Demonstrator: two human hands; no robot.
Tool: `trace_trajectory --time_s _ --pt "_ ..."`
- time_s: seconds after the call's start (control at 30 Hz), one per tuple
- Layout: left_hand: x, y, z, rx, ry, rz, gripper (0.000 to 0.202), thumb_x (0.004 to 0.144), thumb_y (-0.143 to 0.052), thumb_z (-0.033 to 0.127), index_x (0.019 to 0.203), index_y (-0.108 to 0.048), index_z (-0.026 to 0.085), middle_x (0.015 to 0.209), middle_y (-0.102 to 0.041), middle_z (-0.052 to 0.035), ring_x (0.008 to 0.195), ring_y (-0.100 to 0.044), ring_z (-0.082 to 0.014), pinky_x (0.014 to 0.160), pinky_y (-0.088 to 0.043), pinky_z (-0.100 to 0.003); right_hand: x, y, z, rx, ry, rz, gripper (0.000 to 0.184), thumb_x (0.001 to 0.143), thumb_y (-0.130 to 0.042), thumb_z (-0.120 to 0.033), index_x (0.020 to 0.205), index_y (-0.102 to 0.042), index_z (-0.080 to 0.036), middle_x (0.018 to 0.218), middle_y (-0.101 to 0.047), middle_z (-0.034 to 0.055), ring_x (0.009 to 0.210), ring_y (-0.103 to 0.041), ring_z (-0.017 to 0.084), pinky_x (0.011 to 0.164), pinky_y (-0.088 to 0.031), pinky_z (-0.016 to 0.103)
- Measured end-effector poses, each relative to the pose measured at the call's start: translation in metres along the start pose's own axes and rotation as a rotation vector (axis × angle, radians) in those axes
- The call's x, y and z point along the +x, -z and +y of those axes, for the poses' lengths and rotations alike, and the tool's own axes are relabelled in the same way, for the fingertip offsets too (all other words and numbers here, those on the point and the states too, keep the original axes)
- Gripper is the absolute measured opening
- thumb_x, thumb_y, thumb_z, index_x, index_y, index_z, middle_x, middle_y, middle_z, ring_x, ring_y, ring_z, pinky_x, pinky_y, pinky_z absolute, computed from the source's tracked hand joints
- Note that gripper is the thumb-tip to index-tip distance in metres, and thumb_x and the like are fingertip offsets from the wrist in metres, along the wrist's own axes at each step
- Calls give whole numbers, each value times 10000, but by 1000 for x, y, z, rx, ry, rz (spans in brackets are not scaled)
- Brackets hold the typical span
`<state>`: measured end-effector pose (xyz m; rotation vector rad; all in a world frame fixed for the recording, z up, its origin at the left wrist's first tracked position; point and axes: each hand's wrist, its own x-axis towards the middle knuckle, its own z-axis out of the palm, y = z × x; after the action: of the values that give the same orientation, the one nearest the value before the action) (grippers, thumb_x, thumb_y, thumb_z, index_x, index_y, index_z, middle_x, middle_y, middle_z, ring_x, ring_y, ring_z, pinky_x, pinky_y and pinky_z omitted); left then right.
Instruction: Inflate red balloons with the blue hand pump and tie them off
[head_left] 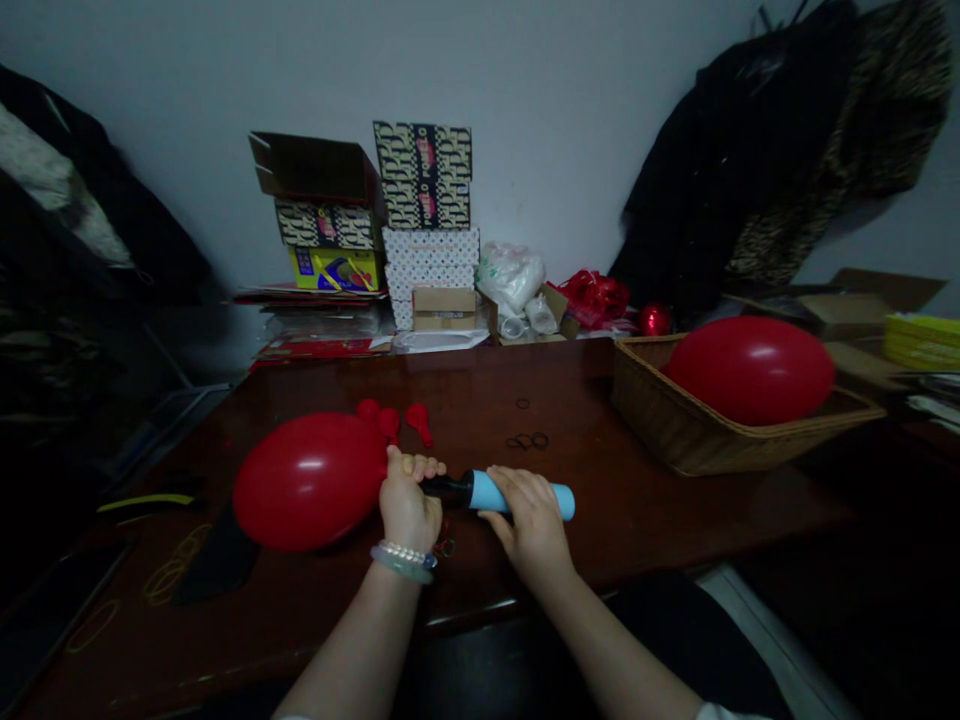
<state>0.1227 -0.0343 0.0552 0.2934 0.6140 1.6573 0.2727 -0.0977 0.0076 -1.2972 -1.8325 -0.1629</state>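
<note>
An inflated red balloon (309, 482) lies on the dark wooden table (585, 400) at the front left. My left hand (407, 503) is closed around the balloon's neck, where it meets the black nozzle of a hand pump. My right hand (531, 515) is wrapped around the light blue barrel of the pump (486, 491), which lies level between my two hands. Three limp red balloons (393, 418) lie just behind the inflated one.
A wicker basket (675, 425) at the right holds another inflated red balloon (752, 369). Small rubber bands (528, 440) lie mid-table. Stacked boxes (390, 225), plastic bags and red ribbon line the back wall. Dark coats hang at both sides.
</note>
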Motion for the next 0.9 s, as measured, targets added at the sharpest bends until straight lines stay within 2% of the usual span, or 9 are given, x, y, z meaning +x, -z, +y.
trace_trajectory --time_s 0.13,0.3,0.5,0.63,0.73,0.9 --pt "1 -1 0 -1 -2 23 452 897 -537 409 563 -321 194 467 -310 67 435 -364 -88 524 -382 -251 1 -1 1 16 3 -7 476 841 -629 -320 1294 -516 -228 1196 -639 90 1095 -566 262 932 -454 455" --pt "8 -2 15 -30 1 34 437 931 -484 343 559 -311 194 450 -301 68 423 -350 -85 506 -365 -244 7 4 2 52 0 -38 479 841 -639 -321 1294 -513 -231 1220 -625 89 1116 -558 264 954 -439 462" --pt "23 2 39 -59 -57 43 432 960 -402 264 552 -284 191 432 -298 66 402 -342 -84 493 -358 -238 14 22 18 29 6 -70 492 828 -658 -328 1291 -519 -238 1218 -623 90 1122 -557 264 959 -438 472" --pt "28 3 50 -69 -63 69 425 963 -385 251 554 -287 192 428 -307 65 397 -344 -84 493 -366 -239 17 36 32 8 -32 -147 512 782 -711 -332 1261 -547 -251 1211 -631 69 1115 -561 251 967 -436 456" --pt "27 3 49 -56 -46 75 424 969 -374 248 557 -288 191 426 -304 65 400 -348 -85 500 -370 -239 18 44 39 10 -67 -206 521 753 -740 -333 1238 -566 -262 1201 -639 60 1096 -572 247 952 -440 446" --pt "23 2 35 -30 -36 41 421 972 -377 262 563 -310 188 439 -307 63 418 -355 -87 515 -381 -243 16 45 43 8 -99 -216 497 756 -732 -310 1226 -580 -247 1195 -642 74 1090 -573 252 948 -434 449"
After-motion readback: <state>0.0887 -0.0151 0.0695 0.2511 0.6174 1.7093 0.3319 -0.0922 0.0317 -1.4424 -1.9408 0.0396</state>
